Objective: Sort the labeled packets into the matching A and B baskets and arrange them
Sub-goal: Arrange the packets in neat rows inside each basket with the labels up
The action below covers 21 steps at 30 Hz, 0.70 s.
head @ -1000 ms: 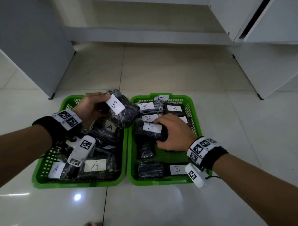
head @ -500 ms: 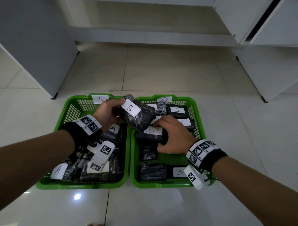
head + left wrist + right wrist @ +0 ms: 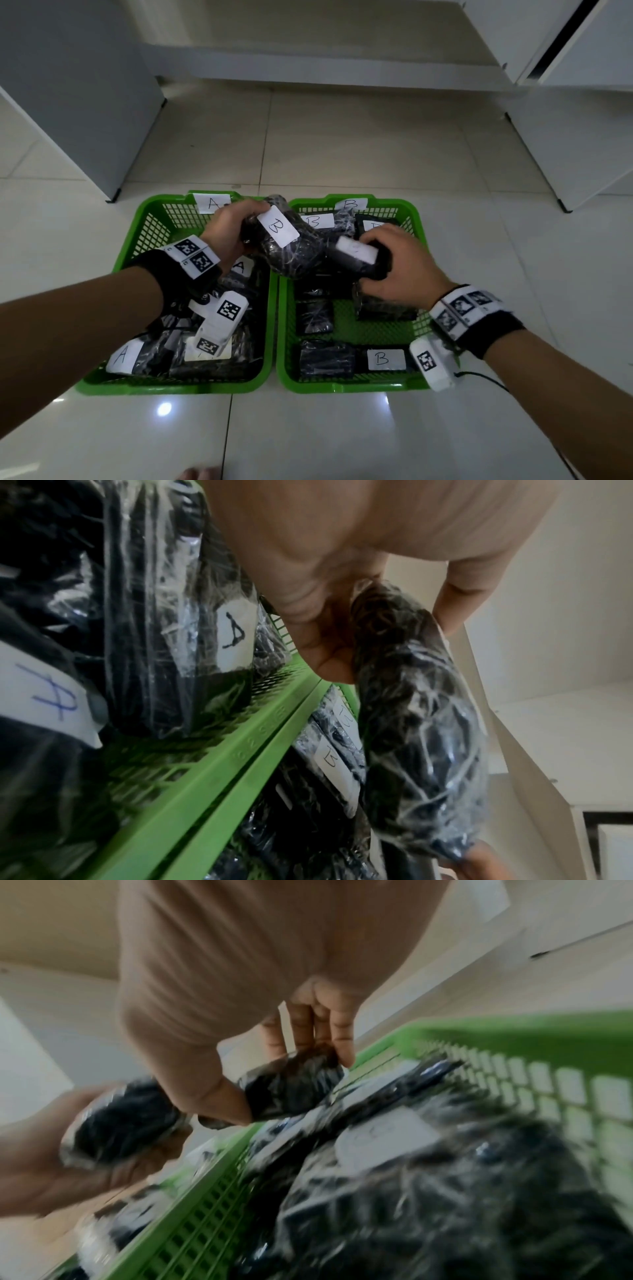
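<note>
Two green baskets stand side by side on the floor: the A basket (image 3: 102,382) on the left, the B basket (image 3: 346,385) on the right. My left hand (image 3: 233,233) grips a black plastic-wrapped packet labelled B (image 3: 291,253), raised over the shared rims; the same packet (image 3: 421,750) fills the left wrist view. My right hand (image 3: 400,270) holds another black packet with a white label (image 3: 356,260) lifted above the B basket; the right wrist view shows this packet (image 3: 291,1091) pinched between thumb and fingers. Both baskets hold several labelled packets.
A packet labelled B (image 3: 352,359) lies at the B basket's front, with green mesh floor (image 3: 373,329) bare behind it. Packets marked A (image 3: 144,356) crowd the left basket. A grey cabinet (image 3: 68,85) stands at back left, white cabinets (image 3: 582,137) at right, glossy tile all around.
My left hand has carried its B packet rightward, from over the A basket to the shared rims. My right hand has lifted the packet it was resting on.
</note>
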Motion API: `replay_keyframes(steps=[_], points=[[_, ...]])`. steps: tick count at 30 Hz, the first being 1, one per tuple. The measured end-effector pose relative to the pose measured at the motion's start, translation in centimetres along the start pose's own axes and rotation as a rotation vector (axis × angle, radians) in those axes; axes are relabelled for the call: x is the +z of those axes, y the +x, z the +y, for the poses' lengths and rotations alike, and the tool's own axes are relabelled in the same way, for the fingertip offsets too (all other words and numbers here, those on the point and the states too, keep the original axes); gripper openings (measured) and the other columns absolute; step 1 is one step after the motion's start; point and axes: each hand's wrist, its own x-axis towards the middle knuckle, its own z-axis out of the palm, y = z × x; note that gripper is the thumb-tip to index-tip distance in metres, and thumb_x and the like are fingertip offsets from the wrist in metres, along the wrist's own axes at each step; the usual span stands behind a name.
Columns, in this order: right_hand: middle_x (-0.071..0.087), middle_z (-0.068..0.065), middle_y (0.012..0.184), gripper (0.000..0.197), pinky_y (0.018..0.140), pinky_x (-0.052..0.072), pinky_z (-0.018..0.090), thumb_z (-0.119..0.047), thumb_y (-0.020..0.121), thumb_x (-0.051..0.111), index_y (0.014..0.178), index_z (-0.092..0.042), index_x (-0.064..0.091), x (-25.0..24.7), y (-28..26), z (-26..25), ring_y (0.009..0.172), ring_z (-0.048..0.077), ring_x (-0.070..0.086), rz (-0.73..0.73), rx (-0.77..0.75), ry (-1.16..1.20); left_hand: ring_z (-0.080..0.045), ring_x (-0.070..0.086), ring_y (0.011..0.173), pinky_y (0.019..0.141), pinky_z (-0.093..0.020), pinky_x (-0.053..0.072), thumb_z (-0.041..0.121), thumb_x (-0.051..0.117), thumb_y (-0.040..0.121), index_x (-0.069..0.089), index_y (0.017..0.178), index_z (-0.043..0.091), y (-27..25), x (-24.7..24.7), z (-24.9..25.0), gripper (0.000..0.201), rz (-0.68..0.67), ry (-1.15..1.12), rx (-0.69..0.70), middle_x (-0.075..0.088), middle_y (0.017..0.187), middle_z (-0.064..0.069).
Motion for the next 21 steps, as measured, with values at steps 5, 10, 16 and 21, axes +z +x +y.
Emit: replay_keyframes(steps=[5,10,16,21], points=[[0.061,-0.009,0.105,0.057,0.079,0.052,0.033,-0.030,0.055,0.081,0.109,-0.028,0.061,-4.1,-3.3,3.1,0.096,0.016,0.061,-0.021,0.114,-0.044,-0.032,0.067,0.099,0.068,-0.038,0.057,0.027,0.071,0.080,0.070,0.104,0.007,0.6,1.3,-0.4,0.031,0.039,0.096,-0.004,0.071,0.107,-0.016],[0.063,-0.009,0.113,0.060,0.087,0.051,0.033,-0.020,0.061,0.084,0.116,-0.025,0.062,-3.8,-4.5,3.5,0.103,0.013,0.058,-0.136,0.041,-0.057,-0.032,0.067,0.103,0.074,-0.039,0.057,0.025,0.072,0.079,0.072,0.096,0.013,1.0,3.2,-0.8,0.022,0.017,0.129,-0.024,0.071,0.109,-0.016],[0.060,-0.005,0.114,0.057,0.091,0.050,0.040,-0.017,0.063,0.080,0.117,-0.021,0.064,-2.3,-4.0,3.7,0.107,0.016,0.053,-0.155,0.005,-0.136,-0.032,0.068,0.099,0.068,-0.038,0.057,0.023,0.072,0.082,0.070,0.105,0.006,1.0,3.8,-1.4,0.028,0.044,0.108,-0.053,0.072,0.107,-0.017],[0.059,-0.004,0.121,0.065,0.093,0.049,0.041,-0.023,0.065,0.075,0.128,-0.017,0.062,-1.5,-4.8,4.3,0.111,0.015,0.050,-0.075,-0.006,-0.160,-0.035,0.065,0.106,0.068,-0.042,0.059,0.020,0.071,0.083,0.066,0.112,0.001,0.9,3.2,-1.8,0.036,0.053,0.118,-0.051,0.068,0.111,-0.018]])
